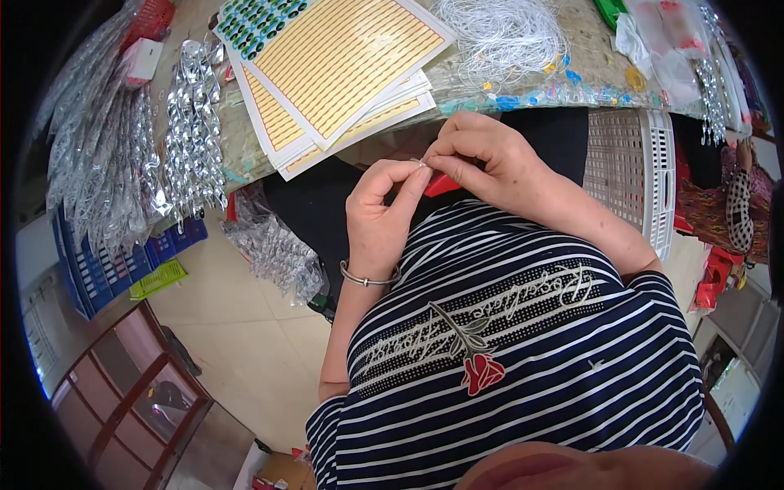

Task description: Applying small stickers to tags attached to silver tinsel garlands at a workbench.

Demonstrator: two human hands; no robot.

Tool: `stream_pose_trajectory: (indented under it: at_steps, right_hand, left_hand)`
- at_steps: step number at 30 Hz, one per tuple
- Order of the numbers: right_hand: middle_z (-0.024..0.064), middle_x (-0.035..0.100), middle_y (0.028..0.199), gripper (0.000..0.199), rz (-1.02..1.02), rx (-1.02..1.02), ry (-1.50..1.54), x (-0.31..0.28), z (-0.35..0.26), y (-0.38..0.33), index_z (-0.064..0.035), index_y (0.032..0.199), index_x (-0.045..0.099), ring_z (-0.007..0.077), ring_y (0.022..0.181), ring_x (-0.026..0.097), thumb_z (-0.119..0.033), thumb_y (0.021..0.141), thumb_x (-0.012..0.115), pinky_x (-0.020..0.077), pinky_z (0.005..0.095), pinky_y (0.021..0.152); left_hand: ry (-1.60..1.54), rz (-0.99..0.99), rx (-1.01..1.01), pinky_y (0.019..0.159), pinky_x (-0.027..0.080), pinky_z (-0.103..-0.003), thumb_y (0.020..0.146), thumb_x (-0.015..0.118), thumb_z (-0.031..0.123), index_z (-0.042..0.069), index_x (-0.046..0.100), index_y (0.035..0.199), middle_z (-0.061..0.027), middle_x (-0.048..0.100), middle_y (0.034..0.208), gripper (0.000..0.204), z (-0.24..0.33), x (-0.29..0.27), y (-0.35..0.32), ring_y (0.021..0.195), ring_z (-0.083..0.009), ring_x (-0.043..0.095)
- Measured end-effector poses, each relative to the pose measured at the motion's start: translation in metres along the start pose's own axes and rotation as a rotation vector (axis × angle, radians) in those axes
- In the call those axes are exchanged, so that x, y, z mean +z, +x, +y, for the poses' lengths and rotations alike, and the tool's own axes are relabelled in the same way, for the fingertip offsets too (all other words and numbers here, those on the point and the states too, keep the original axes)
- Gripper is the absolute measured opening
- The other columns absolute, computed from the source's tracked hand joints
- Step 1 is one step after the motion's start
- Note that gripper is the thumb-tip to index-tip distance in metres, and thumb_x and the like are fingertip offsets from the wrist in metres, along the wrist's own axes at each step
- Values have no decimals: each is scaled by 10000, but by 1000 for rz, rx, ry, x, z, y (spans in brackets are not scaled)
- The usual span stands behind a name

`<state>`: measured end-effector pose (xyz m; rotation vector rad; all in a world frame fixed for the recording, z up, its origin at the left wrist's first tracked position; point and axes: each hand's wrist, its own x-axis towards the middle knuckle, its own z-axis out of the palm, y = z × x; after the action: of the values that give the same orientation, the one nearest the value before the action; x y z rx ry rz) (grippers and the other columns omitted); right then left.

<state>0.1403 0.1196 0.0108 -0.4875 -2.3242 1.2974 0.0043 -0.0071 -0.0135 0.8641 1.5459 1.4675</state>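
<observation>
My left hand (384,204) and my right hand (490,159) meet in front of my body, just off the table's near edge. Both are closed in a pinch, thumb against forefinger, fingertips almost touching. Between them shows a tiny bit of thin white string (422,163); its ends are too small to make out. Something red (442,185) lies just below my fingers, partly hidden by my right hand. Ahead of my right hand, a loose heap of white string (506,41) rests on the table.
Sheets of yellow striped stickers (343,61) overhang the table edge (482,102), with green oval stickers (260,24) on top. Silver twisted strips (194,122) and plastic-wrapped bundles (106,155) hang off the left side. A white plastic basket (657,180) stands right; another person's sleeve (739,212) is beyond.
</observation>
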Motion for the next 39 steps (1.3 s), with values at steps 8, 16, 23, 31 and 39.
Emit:
stream_pose_trajectory:
  at_steps: [8, 16, 23, 31, 39]
  right_hand:
    - [57, 576, 748, 80, 40, -85, -194, -1, 0, 5, -19, 822, 658, 199, 674, 584, -37, 756, 700, 465, 297, 568]
    - [60, 545, 721, 77, 77, -77, -167, 7, -3, 7, -31, 757, 624, 188, 657, 578, -43, 739, 698, 466, 288, 563]
    - [-31, 537, 810, 37, -50, 444, 556, 9, 3, 0, -23, 866, 601, 37, 754, 517, -55, 862, 619, 435, 197, 680]
    - [-28, 529, 865, 59, -73, 543, 592, 12, 3, 0, -24, 904, 564, 34, 775, 499, -59, 879, 604, 431, 190, 721]
    - [-20, 550, 860, 78, -109, 455, 512, 11, 7, -1, -26, 918, 573, 40, 772, 503, -86, 891, 613, 436, 195, 713]
  left_hand:
    - [87, 5, 139, 646, 427, -198, 837, 637, -12, -14, 638, 919, -35, 601, 831, 82, 0, 2, 2, 705, -77, 528]
    - [14, -12, -51, 679, 431, -186, 875, 601, 0, -27, 651, 933, -20, 627, 851, 81, -3, -2, 1, 749, -61, 558]
    - [-322, 4, -241, 691, 447, -180, 869, 629, 21, -34, 667, 939, -22, 648, 836, 97, 9, -2, -2, 741, -51, 559]
    - [-304, 24, -221, 672, 436, -167, 864, 637, 22, -25, 672, 931, -2, 644, 816, 89, 5, 0, -2, 724, -27, 541]
    - [-152, 28, -199, 617, 403, -152, 863, 641, 24, -14, 675, 911, 34, 620, 771, 70, 0, -1, -2, 668, -1, 489]
